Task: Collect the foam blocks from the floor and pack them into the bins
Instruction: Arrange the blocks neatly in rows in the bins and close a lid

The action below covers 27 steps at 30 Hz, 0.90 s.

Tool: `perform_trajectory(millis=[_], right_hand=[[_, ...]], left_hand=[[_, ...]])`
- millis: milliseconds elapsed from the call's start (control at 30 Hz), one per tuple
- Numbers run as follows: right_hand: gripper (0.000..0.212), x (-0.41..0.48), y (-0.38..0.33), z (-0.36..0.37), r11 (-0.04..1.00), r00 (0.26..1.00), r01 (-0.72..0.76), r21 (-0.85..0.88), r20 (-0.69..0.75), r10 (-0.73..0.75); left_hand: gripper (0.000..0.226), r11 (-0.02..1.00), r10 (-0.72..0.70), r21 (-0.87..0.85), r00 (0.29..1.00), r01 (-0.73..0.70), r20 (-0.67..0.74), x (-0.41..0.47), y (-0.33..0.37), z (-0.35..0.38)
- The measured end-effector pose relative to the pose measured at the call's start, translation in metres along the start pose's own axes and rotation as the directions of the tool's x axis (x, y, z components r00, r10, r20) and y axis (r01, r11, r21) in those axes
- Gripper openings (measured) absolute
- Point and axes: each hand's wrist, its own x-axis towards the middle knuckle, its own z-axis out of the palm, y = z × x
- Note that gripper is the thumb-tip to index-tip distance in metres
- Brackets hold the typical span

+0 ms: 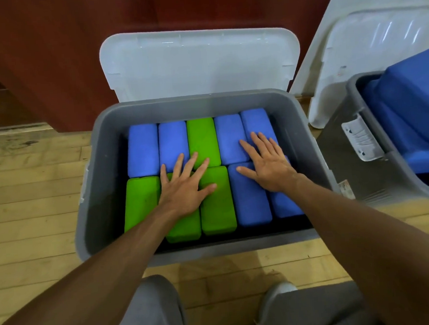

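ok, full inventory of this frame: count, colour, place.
floor: 1, light wood
centre bin: 1, grey, on floor
right bin: 1, grey, right edge, blue contents unclear
lids: 2, white, propped behind bins
latch: 1, white, right bin
blue foam blocks: 6, blue, centre bin, four back, two front right
green foam blocks: 4, green, centre bin, one back, three front left
left hand: 1, flat on green blocks
right hand: 1, flat on blue blocks
trouser legs: 2, grey, bottom edge
shoe: 1, grey, bottom

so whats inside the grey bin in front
Ten foam blocks, six blue, four green; left hand and right hand lie flat on them. Anything beneath is covered.
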Motion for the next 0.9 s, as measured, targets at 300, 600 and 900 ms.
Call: perform_trajectory(millis=[300,600,900], right_hand=[[0.031,0.001,-0.011,-0.071,0.982,0.974,0.006,0.186,0.222,-0.048],[0.027,-0.076,0.004,-0.312,0.924,0.918,-0.15,0.35,0.397,-0.001],[0.024,-0.157,0.0,-0.571,0.868,0.98,-0.17,0.467,0.172,0.099]], left_hand=[[0.058,0.99,-0.137,0.004,0.964,0.14,0.226,0.02,0.042,-0.068],[0.026,0.919,-0.079,-0.336,0.932,0.206,0.354,-0.041,0.133,-0.292],[0.006,0.922,0.072,-0.385,0.996,-0.049,0.046,-0.155,0.232,-0.545]])
